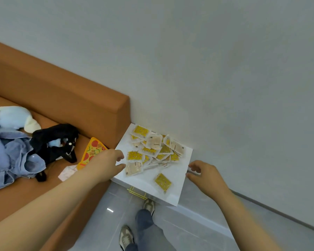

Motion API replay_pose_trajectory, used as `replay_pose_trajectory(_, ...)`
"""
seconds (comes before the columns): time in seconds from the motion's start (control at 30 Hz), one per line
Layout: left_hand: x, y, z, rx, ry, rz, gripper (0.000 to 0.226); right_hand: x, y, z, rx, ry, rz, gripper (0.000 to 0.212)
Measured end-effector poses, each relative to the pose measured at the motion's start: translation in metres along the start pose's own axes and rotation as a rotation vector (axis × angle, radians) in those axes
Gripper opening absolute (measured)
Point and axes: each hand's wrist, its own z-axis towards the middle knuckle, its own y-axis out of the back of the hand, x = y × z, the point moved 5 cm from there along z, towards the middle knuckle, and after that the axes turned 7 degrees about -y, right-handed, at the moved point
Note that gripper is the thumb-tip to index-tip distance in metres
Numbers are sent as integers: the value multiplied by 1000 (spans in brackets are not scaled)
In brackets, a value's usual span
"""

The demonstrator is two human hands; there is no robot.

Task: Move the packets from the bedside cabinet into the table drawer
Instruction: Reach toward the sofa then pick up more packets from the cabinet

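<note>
The head view shows the packets (152,151) heaped at the centre of the frame on the smooth white top of the bedside cabinet (178,178), with one stray packet (162,182) lying apart nearer the lower edge. They are flat, square sachets of glossy film, yellow on one face and pale on the other. They look light, floppy and likely slippery, so scooping under the heap's edges or pinching a sealed border seems best. The left hand (111,160) reaches in from the left, fingers loosely parted and grasping nothing, just beside the nearest packets. The right hand (205,173) hovers at the cabinet's right edge, relaxed and empty. The table drawer is out of view. At the left, soft clothes (13,151) lie on a padded orange-brown bed (62,98).
</note>
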Motion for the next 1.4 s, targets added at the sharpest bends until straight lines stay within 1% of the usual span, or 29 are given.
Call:
replay_pose_trajectory(0.17,17,-4,50,82,37,-6,44,2,5,71,47,-27,-43,38)
replay_pose_trajectory(0.37,41,-31,107,148,87,-15,50,3,-9,164,134,-45,-135,41)
replay_pose_trajectory(0.6,82,-94,171,344,77,20,66,-11,-58,263,172,-82,-227,39)
replay_pose_trajectory(0.7,98,-125,194,385,80,25,68,-24,-84,296,169,-111,-234,42)
replay_pose_trajectory(0.8,111,-151,217,388,76,24,71,-36,-108,321,194,-120,-263,47)
replay_pose_trajectory(0.87,121,-168,229,400,66,27,82,-43,-120,337,213,-130,-260,49)
replay_pose_trajectory(0.97,132,-195,242,448,42,15,114,-51,-137,362,230,-121,-279,51)
replay_pose_trajectory(1.0,134,-202,245,455,29,27,121,-53,-143,370,237,-111,-300,56)
replay_pose_trajectory(1.1,141,-225,253,417,-8,56,130,-56,-157,381,291,-108,-295,79)
replay_pose_trajectory(1.17,144,-234,258,339,-25,38,127,-60,-164,386,302,-98,-282,85)
replay_pose_trajectory(1.23,145,-240,261,268,-38,24,122,-66,-169,389,309,-92,-268,88)
replay_pose_trajectory(1.3,147,-243,262,204,-32,28,116,-69,-171,390,301,-92,-246,85)
replay_pose_trajectory(1.4,146,-244,265,163,-22,38,110,-72,-173,390,261,-70,-219,81)
